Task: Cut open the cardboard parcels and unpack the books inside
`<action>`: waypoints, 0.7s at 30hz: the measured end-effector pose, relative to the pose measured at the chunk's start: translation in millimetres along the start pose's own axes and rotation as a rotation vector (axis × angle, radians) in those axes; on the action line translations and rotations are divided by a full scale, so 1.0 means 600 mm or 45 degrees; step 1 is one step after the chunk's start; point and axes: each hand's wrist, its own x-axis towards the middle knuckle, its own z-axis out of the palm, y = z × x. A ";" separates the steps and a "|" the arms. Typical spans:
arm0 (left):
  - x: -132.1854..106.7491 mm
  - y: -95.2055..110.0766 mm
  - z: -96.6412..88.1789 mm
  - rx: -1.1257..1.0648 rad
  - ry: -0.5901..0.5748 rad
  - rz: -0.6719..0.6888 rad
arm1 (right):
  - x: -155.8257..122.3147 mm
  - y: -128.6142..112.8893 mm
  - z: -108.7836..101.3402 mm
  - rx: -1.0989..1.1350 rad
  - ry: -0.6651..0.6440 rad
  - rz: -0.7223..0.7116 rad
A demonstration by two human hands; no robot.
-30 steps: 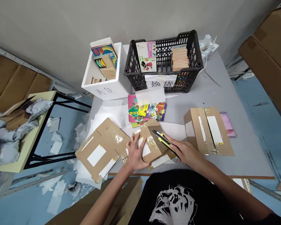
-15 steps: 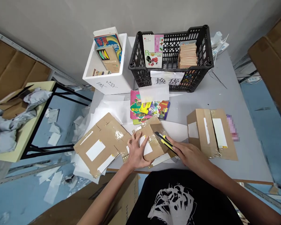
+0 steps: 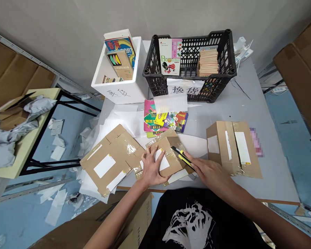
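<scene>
My left hand (image 3: 153, 166) lies with spread fingers on a small cardboard box (image 3: 174, 160), pressing over its white label. In my right hand (image 3: 206, 168) is a yellow and black box cutter (image 3: 183, 156), its tip at the taped edge of that box. Left of it lies a flattened cardboard carton (image 3: 120, 147) with white labels and clear tape. Colourful books (image 3: 175, 121) lie just behind the small box, partly under a translucent sheet. On the right stands another taped cardboard box (image 3: 224, 148) with white labels.
Toward the wall stand a white foam box (image 3: 119, 93) with books and a black plastic crate (image 3: 189, 74) holding a book and a stack of cards or booklets. A side table (image 3: 45, 129) at left carries grey parcels. Paper scraps (image 3: 55, 207) litter the floor.
The view has shifted very slightly. Both hands, the box cutter and the small box keep nearly the same places.
</scene>
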 end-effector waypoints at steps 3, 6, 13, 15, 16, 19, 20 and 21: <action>0.002 0.001 0.002 -0.002 -0.024 -0.007 | -0.003 -0.007 0.000 -0.128 -0.008 -0.009; 0.003 0.002 0.004 0.007 -0.034 -0.016 | -0.003 -0.021 -0.006 -0.309 -0.094 0.032; 0.011 0.007 0.002 0.017 0.018 -0.019 | 0.001 -0.047 -0.028 -0.531 -0.253 0.149; 0.015 0.011 0.002 0.012 0.016 -0.022 | 0.003 -0.047 -0.030 -0.515 -0.244 0.150; 0.017 0.013 0.001 0.011 0.008 -0.030 | 0.004 -0.046 -0.030 -0.508 -0.234 0.150; 0.025 0.020 0.001 0.021 -0.020 -0.078 | 0.008 -0.043 -0.027 -0.518 -0.228 0.146; 0.027 0.022 0.002 0.027 -0.027 -0.092 | 0.010 -0.042 -0.026 -0.529 -0.232 0.143; 0.030 0.024 0.002 0.032 -0.033 -0.099 | 0.011 -0.042 -0.025 -0.546 -0.231 0.142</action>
